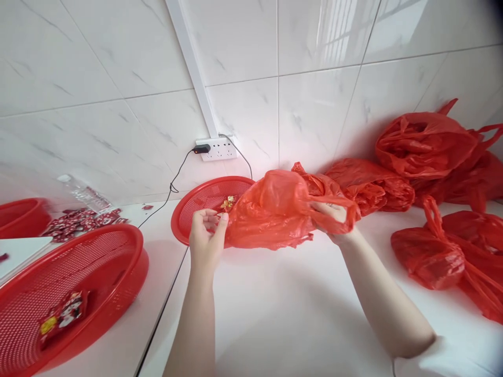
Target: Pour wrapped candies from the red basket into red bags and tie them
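Note:
A thin red plastic bag (271, 209) is stretched between my two hands above the white table. My left hand (206, 235) is closed, its thumb and fingers pinching the bag's left end. At the other end, my right hand (332, 214) is closed on the bag, with a handle loop draped over the wrist; some of its fingers are hidden by the plastic. Behind the left hand stands a round red mesh basket (188, 201) with small gold-coloured pieces (228, 202) in it.
More red plastic bags (428, 144) are heaped along the wall, and tied ones (428, 256) lie at right. On the left, a large red basket (133, 251) holds a printed packet (65, 317). Small red packets (78, 222) lie behind it. A cable runs from a power strip (222, 149).

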The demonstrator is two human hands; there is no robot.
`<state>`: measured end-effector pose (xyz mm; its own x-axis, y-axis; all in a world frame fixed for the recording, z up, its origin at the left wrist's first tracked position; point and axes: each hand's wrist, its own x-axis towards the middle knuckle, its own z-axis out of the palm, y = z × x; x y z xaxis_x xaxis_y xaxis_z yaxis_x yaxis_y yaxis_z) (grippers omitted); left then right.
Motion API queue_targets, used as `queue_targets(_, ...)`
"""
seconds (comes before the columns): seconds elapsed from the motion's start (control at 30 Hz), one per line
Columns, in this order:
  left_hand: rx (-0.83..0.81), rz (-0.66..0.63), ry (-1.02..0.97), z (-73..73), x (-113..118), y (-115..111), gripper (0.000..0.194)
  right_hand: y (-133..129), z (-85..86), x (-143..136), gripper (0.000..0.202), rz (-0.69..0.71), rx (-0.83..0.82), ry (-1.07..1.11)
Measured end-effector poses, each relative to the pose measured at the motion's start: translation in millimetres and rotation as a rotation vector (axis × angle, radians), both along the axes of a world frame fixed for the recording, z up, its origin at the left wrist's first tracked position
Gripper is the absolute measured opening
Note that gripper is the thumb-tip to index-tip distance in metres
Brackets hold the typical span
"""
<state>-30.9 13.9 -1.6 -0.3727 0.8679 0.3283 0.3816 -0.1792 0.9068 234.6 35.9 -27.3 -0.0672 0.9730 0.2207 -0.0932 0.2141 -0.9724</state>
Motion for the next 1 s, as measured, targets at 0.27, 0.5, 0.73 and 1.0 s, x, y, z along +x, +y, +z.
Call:
queue_targets(0.27,-0.203,-0.685,0.039,-3.5,51,-31,0.027,-26,7.4,-30,0.046,0.248,-0.007,-0.155)
queue_targets(0.5,-0.138,-0.488,-0.645,-12.3,23,-1,0.020,-32,19.4,2,0.031,-0.231,0.098,-0.971)
queue_targets(0.73,-0.096,-0.443,-0.929,-10.6,9,8,0.015,-46,23.2,29,0.016,-0.146,0.033,-1.277)
queue_targets(1.0,-0.134,-0.650,-0.549,-11.7,41,-17,0.016,-79,26.2,-27,0.043,-0.185,0.459,-1.022)
